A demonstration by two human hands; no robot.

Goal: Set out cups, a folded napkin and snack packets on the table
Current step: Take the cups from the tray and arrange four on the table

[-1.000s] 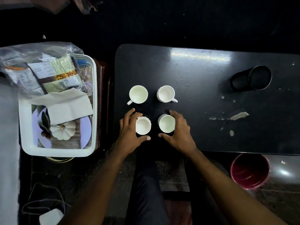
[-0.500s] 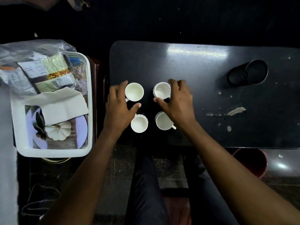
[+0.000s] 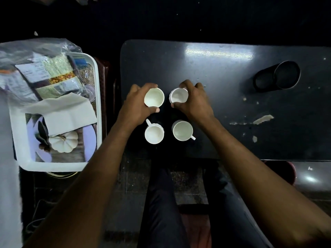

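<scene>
White far-left cup (image 3: 154, 97) gripped by left hand (image 3: 137, 106), far-right cup (image 3: 178, 95) by right hand (image 3: 194, 102)

glossy ceramic cups (image 3: 154, 97), table (image 3: 223, 72) (scuffed, shiny)

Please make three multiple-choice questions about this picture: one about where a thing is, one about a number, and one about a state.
1. Where is the folded napkin?
A. on the dark table
B. in the white tray
C. in a cup

2. How many white cups are on the dark table?
A. two
B. three
C. four

3. What is the left hand doing?
A. gripping the far left cup
B. resting flat on the table
C. lifting the napkin

Answers:
1 B, it lies in the white tray beside the table.
2 C, two far cups and two near cups.
3 A, the fingers curl around that cup.
</scene>
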